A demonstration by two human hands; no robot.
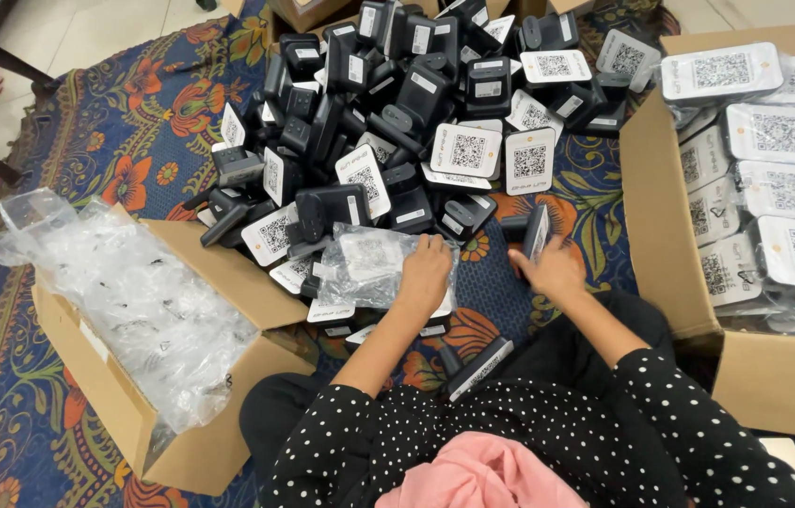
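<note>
Left hand [424,271] presses flat on a clear plastic bag [371,266] holding a device. Right hand [553,268] grips a small black device [535,233], just beside it. The heap of black devices [397,103] lies beyond both hands, on the patterned rug [59,169].

Both arms reach forward and down.
Left hand [424,273] lies palm down, fingers curled; right hand [553,268] closes in a grip.
</note>
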